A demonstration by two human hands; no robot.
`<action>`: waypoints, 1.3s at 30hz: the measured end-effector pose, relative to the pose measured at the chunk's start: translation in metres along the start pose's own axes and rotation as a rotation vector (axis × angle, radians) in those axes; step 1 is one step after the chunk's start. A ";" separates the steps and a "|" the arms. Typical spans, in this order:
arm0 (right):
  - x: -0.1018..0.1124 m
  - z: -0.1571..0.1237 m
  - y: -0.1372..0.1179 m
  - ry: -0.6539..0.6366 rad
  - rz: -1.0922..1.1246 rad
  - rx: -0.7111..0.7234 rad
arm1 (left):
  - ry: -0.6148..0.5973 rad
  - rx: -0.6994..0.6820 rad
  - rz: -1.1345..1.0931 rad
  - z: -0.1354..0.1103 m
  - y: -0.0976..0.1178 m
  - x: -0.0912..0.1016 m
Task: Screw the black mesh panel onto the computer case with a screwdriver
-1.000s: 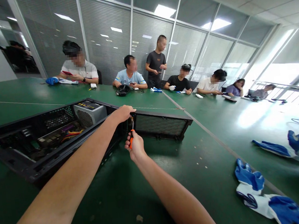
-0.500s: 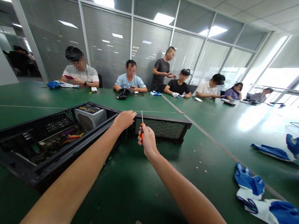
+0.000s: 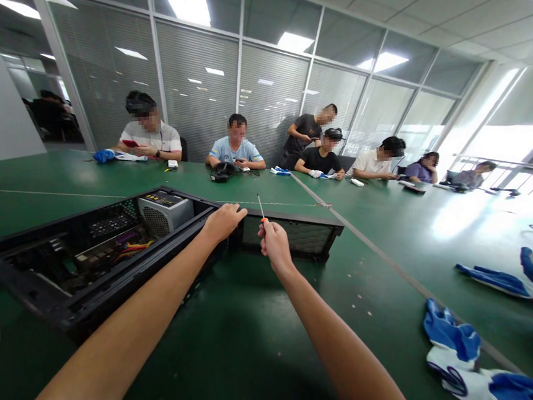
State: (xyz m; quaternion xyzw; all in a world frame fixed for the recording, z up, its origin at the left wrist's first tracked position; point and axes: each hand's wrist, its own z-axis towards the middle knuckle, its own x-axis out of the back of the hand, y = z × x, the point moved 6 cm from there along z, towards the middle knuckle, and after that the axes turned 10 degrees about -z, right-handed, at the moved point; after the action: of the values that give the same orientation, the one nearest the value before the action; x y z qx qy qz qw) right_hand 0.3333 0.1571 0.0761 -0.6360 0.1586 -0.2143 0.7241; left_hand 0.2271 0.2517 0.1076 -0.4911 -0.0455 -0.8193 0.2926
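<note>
An open black computer case (image 3: 90,265) lies on its side on the green table (image 3: 240,327), with a grey power supply (image 3: 165,212) and coloured wires inside. My left hand (image 3: 224,219) rests closed on the case's top edge near its front panel. My right hand (image 3: 274,243) is closed round a small screwdriver (image 3: 262,210) with an orange handle. Its thin shaft points upward, just right of my left hand and clear of the case.
Blue and white work gloves (image 3: 467,357) lie on the table at the right, more gloves (image 3: 525,274) beyond them. Several people sit along the far side of the table and one stands bent over. Glass partition walls stand behind them.
My right hand lifted the screwdriver away from the case's edge and moved it up and to the right, tip now pointing upward. My left hand stayed on the case.
</note>
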 end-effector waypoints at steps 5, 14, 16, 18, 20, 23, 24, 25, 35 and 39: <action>-0.025 -0.035 0.041 -0.093 0.162 -0.162 | -0.068 -0.036 -0.086 0.003 -0.005 -0.002; -0.046 -0.035 0.059 -0.120 0.223 -0.276 | -0.215 0.005 -0.182 0.006 -0.014 0.009; -0.046 -0.034 0.060 -0.121 0.213 -0.272 | -0.244 -0.038 -0.154 0.006 -0.012 0.009; -0.043 -0.035 0.062 -0.121 0.198 -0.263 | -0.262 -0.071 -0.110 0.005 -0.010 0.008; -0.042 -0.035 0.063 -0.119 0.180 -0.250 | -0.256 -0.084 -0.061 0.005 -0.009 0.007; -0.043 -0.032 0.064 -0.121 0.160 -0.245 | -0.239 -0.081 0.002 0.005 -0.007 0.006; -0.044 -0.030 0.064 -0.122 0.160 -0.250 | -0.237 -0.080 0.016 0.004 -0.006 0.006; -0.046 -0.029 0.064 -0.121 0.165 -0.258 | -0.235 -0.079 0.025 0.004 -0.006 0.005; -0.053 -0.025 0.065 -0.113 0.205 -0.293 | -0.229 -0.070 0.005 0.007 -0.008 0.005; -0.052 -0.023 0.064 -0.107 0.206 -0.292 | -0.234 -0.079 -0.032 0.009 -0.010 0.005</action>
State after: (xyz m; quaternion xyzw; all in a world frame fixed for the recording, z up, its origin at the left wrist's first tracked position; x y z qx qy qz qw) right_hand 0.2847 0.1706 0.0076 -0.7252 0.2134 -0.0797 0.6497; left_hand 0.2271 0.2606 0.1182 -0.5936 -0.0549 -0.7621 0.2526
